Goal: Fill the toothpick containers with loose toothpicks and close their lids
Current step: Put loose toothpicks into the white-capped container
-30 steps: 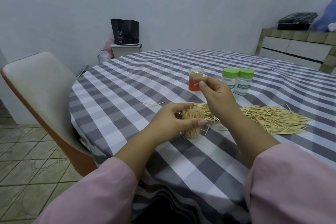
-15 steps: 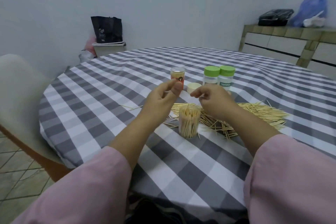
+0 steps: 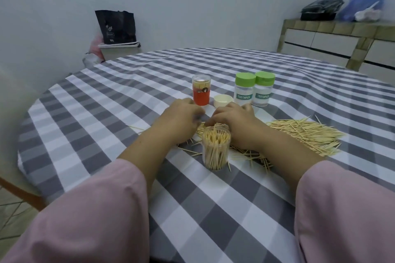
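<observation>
Near the middle of the surface (image 3: 128, 96), your left hand (image 3: 181, 121) and right hand (image 3: 235, 121) rest knuckles-up on the loose toothpicks (image 3: 303, 134), fingers curled under; you cannot tell what either grips. Between your wrists stands the clear container (image 3: 215, 151), packed full and lidless, its cream lid (image 3: 223, 100) beyond your hands. Drawing either wrist back could likely topple it and spill the sticks. Sweeping the pile may also scatter strays toward the near edge.

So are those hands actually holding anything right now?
It cannot be told. Both the left hand and right hand reach down onto the loose toothpicks, fingertips hidden. The open container stands ungripped.
</observation>
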